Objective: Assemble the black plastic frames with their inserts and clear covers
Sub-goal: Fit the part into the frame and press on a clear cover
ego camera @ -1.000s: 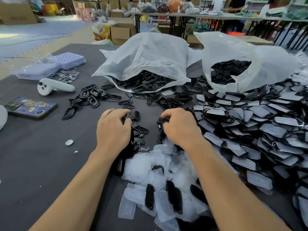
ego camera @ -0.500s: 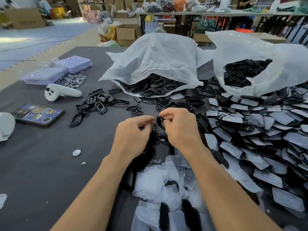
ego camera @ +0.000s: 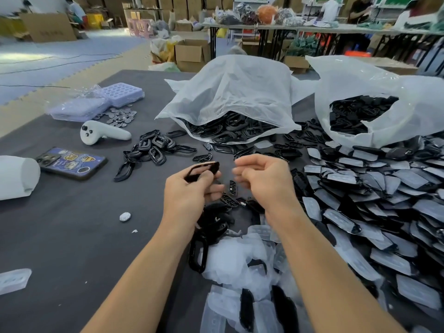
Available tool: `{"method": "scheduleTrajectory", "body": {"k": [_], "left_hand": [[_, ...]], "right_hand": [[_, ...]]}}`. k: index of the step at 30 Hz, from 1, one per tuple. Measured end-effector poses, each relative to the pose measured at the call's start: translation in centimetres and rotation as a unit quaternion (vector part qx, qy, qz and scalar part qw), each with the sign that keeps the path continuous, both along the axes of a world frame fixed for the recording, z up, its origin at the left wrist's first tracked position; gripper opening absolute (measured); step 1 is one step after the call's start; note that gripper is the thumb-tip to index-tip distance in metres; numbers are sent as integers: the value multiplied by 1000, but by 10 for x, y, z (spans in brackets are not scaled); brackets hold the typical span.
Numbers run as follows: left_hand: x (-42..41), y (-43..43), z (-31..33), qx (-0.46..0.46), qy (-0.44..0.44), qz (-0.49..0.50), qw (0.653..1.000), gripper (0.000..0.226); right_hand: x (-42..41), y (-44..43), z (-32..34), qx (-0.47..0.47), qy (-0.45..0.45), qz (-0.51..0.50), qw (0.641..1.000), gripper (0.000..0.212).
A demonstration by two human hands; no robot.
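Observation:
My left hand point(ego camera: 189, 191) is raised above the table and grips a black plastic frame point(ego camera: 204, 170) between thumb and fingers. A short gap to its right, my right hand point(ego camera: 264, 179) hangs with loosely curled fingers and nothing visible in them. Small black inserts point(ego camera: 230, 200) lie on the table under both hands. A heap of clear covers point(ego camera: 240, 260) sits between my forearms. Assembled pieces with covers point(ego camera: 372, 200) are piled along the right.
Two open plastic bags at the back hold black frames point(ego camera: 230, 102) and black parts point(ego camera: 384, 104). Loose frames point(ego camera: 153, 147), a phone point(ego camera: 72, 162), a white controller point(ego camera: 103, 134), silver discs point(ego camera: 121, 116) and purple trays point(ego camera: 96, 102) lie to the left.
Both hands rose from the parts on the table. They met at a black frame, then my right hand drew away to the right while my left kept the frame.

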State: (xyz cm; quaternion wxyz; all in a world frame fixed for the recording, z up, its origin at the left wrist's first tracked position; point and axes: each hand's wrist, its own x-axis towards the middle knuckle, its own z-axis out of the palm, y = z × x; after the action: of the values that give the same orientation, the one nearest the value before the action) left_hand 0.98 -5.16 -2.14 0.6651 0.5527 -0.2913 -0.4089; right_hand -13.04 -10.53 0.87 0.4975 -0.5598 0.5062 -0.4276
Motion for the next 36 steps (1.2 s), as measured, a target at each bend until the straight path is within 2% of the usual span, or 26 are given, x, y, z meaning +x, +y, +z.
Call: {"method": "scheduleTrajectory", "body": {"k": [2, 4, 7, 10, 13, 15, 18, 19, 21, 26, 28, 32, 36], "left_hand": [[7, -2, -2, 12, 19, 15, 1000, 13], [14, -2, -4, 22, 14, 25, 999, 12], [19, -2, -7, 27, 2, 30, 999, 13], [20, -4, -9, 22, -34, 45, 998, 14], [20, -1, -8, 16, -89, 60, 994, 15], [18, 5, -7, 13, -98, 51, 994, 14], [12, 16, -5, 15, -110, 28, 993, 12], [9, 20, -5, 17, -117, 19, 993, 12], [4, 30, -3, 16, -127, 2, 992, 12], [-9, 54, 3, 15, -136, -40, 990, 12], [-14, 58, 2, 17, -171, -37, 984, 7], [-20, 61, 0, 11, -272, -24, 962, 29], [-21, 60, -1, -13, -359, -46, 932, 33]], "right_hand": [[-3, -7, -2, -92, 200, -25, 975, 32], [3, -10, -5, -89, 311, 40, 945, 26], [15, -8, -12, -72, 391, 125, 909, 24], [17, -9, -9, -89, 419, 126, 895, 22], [11, -3, -7, -111, 370, 82, 919, 27], [4, 6, -8, -124, 283, 31, 950, 24], [-2, 27, -7, -33, 23, -27, 999, 20], [-3, 34, -6, 4, -60, -29, 998, 20], [-6, 50, -5, 40, -144, -16, 989, 20], [-18, 72, -6, 74, -192, 1, 979, 28], [-22, 75, -8, 89, -198, 5, 976, 29], [-31, 74, -12, 92, -196, 10, 976, 23], [-37, 69, -11, 87, -196, 36, 976, 26]]}}
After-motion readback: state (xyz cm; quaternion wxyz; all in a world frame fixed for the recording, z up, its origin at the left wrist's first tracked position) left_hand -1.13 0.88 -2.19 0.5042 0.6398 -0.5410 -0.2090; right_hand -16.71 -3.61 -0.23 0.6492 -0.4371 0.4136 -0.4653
